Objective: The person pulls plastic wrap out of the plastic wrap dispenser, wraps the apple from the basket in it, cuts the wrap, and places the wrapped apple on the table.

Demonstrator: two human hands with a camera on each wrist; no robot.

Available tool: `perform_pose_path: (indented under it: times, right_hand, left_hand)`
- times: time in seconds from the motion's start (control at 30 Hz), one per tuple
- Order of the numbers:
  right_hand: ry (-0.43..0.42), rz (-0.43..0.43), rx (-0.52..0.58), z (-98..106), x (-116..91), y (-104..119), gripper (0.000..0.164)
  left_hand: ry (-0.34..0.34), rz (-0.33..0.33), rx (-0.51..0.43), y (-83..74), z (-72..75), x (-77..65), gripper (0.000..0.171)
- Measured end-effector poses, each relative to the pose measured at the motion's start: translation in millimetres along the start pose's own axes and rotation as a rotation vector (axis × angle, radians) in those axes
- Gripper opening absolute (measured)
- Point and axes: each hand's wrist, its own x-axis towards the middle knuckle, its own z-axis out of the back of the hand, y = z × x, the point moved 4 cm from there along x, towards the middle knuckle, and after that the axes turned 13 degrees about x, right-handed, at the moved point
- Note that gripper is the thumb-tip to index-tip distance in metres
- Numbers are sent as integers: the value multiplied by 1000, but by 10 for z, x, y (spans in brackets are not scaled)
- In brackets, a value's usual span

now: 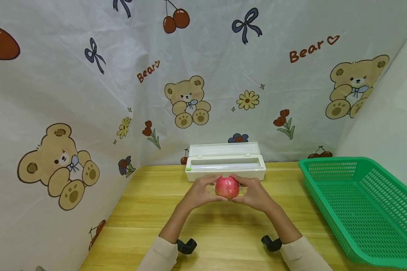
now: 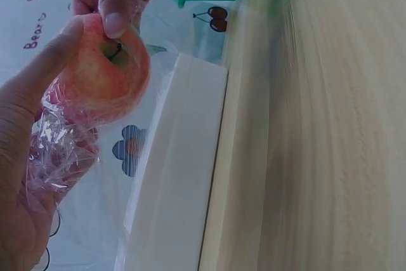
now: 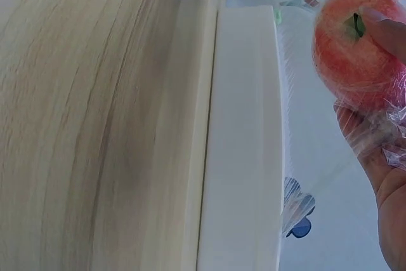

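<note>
A red apple (image 1: 227, 188) is held up over the table between both hands, in front of the white box. My left hand (image 1: 202, 191) grips its left side, the thumb low and the fingers over the top. From the other side my right hand (image 1: 255, 192) grips it in the same way. Clear cling film (image 2: 63, 147) clings to the apple and bunches in crinkled folds inside the left palm. More crumpled film (image 3: 388, 125) gathers by the right hand's palm. The stem end is visible in both wrist views, with thumbs close to it.
Behind the hands, a white cling film box (image 1: 225, 175) stands with its lid raised and a roll (image 1: 225, 166) inside. To the right is a green plastic basket (image 1: 325, 222). A patterned cloth (image 1: 210, 56) hangs behind the wooden table (image 1: 139, 226).
</note>
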Motion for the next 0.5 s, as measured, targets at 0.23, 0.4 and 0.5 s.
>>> perform_pose_path:
  times: [0.23, 0.4, 0.5]
  right_hand:
    - [-21, 19, -1, 18, 1, -18, 74]
    - [-22, -9, 8, 21, -4, -30, 75]
    - [-26, -17, 18, 26, -10, -29, 75]
  left_hand:
    - [-66, -140, 6, -25, 9, 29, 94]
    - [-88, -176, 35, -41, -3, 26, 97]
    - [-85, -179, 43, -41, -20, 18, 96]
